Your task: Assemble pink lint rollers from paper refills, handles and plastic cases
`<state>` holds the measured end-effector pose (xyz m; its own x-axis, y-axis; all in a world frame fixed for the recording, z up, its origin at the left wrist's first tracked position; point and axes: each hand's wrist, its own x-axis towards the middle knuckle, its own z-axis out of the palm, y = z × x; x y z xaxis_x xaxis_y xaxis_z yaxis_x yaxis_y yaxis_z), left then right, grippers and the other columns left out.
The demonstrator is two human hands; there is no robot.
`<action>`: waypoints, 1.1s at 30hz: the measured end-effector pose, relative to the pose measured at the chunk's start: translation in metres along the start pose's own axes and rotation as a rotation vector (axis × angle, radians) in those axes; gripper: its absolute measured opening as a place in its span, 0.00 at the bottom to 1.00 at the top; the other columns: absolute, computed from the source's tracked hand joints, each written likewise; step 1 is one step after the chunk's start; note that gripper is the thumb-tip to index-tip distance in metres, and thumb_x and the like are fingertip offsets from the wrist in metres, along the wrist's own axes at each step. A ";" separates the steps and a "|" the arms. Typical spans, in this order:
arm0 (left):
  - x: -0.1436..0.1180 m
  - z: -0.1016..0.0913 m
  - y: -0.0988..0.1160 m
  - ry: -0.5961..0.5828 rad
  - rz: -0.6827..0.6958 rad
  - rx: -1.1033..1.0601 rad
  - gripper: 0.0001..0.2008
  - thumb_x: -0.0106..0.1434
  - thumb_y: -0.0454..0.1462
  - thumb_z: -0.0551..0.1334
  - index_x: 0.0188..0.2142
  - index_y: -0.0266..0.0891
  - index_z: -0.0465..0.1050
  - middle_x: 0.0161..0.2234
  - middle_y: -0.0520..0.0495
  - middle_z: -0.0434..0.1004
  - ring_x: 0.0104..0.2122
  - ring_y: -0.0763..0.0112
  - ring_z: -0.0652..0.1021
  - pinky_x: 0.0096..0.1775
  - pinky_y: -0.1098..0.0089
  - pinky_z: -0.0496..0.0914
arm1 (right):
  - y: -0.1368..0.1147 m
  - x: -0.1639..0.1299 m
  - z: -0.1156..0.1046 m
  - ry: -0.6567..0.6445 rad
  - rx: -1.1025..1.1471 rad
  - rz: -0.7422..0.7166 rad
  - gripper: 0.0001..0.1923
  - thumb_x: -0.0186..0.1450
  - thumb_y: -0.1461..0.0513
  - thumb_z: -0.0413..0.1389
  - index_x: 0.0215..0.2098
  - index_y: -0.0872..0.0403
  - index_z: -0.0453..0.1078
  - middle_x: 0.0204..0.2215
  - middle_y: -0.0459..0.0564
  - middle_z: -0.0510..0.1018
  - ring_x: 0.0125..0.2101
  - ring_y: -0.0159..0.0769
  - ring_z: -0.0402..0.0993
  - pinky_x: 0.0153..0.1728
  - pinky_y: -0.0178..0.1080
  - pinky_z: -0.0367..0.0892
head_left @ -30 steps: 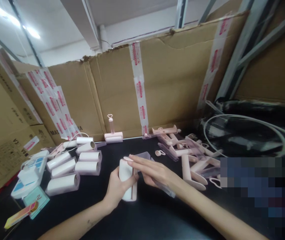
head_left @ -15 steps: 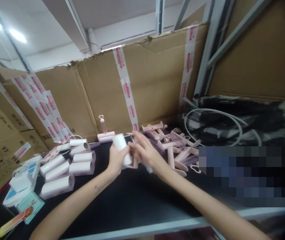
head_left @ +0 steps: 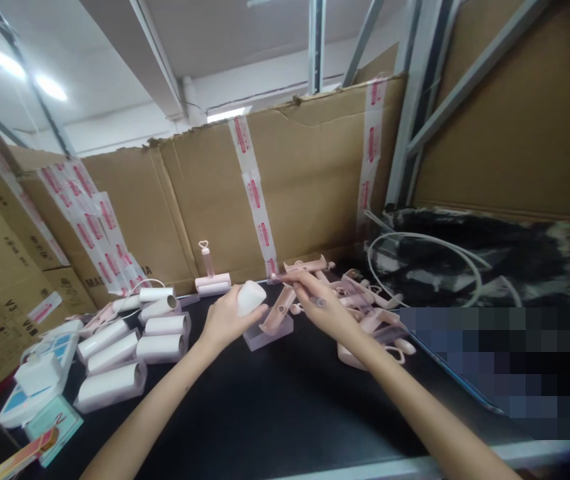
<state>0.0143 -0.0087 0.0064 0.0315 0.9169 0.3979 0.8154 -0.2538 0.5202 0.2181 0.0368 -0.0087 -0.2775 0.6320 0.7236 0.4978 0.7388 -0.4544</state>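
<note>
My left hand (head_left: 225, 319) is wrapped round a white roll (head_left: 251, 298), its end tilted up toward me. To its right, a pink plastic holder (head_left: 279, 311) leans on a translucent pink case (head_left: 269, 332) lying on the black table. My right hand (head_left: 321, 303) has its fingers closed above that holder. It grips a slim translucent pink plastic part (head_left: 320, 303), mostly hidden by the fingers and palm. A pile of pink plastic parts (head_left: 365, 293), some with heart-shaped loops, lies beside and behind the right hand.
Several white rolls in clear pinkish cases (head_left: 111, 388) lie at left, beside a power strip (head_left: 39, 373) and a teal box (head_left: 57, 427). One assembled pink piece with a heart loop (head_left: 208, 261) stands at the back. A cardboard wall (head_left: 205, 193) closes the far side; a white cable (head_left: 429, 237) loops at right.
My hands have moved apart. The left still holds the white roll, now tipped end-on. The pink holder and case now show on the table between them, while the right hand has shifted right.
</note>
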 end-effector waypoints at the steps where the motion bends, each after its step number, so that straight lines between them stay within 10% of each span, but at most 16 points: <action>1: -0.001 -0.003 -0.001 -0.041 0.038 0.147 0.22 0.55 0.54 0.58 0.43 0.44 0.67 0.37 0.47 0.78 0.38 0.56 0.78 0.35 0.66 0.67 | -0.005 -0.001 0.001 -0.025 0.038 -0.004 0.15 0.66 0.63 0.42 0.46 0.53 0.67 0.39 0.51 0.75 0.41 0.37 0.72 0.43 0.39 0.66; 14: 0.000 -0.008 -0.009 -0.163 0.304 0.465 0.18 0.58 0.49 0.58 0.41 0.40 0.68 0.38 0.45 0.76 0.39 0.59 0.77 0.32 0.70 0.66 | -0.023 0.002 0.010 -0.280 0.103 0.122 0.16 0.61 0.53 0.54 0.40 0.54 0.74 0.38 0.51 0.79 0.39 0.42 0.75 0.42 0.41 0.67; 33: 0.004 -0.001 -0.015 -0.077 0.450 0.562 0.17 0.59 0.47 0.59 0.40 0.36 0.66 0.36 0.43 0.74 0.36 0.61 0.76 0.30 0.70 0.62 | -0.016 0.007 0.021 -0.184 0.301 0.315 0.12 0.54 0.59 0.55 0.33 0.57 0.74 0.31 0.51 0.79 0.34 0.39 0.74 0.36 0.39 0.69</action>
<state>0.0019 -0.0009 0.0007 0.4580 0.7849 0.4173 0.8871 -0.4340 -0.1573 0.1909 0.0347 -0.0076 -0.3059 0.8473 0.4343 0.3281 0.5220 -0.7873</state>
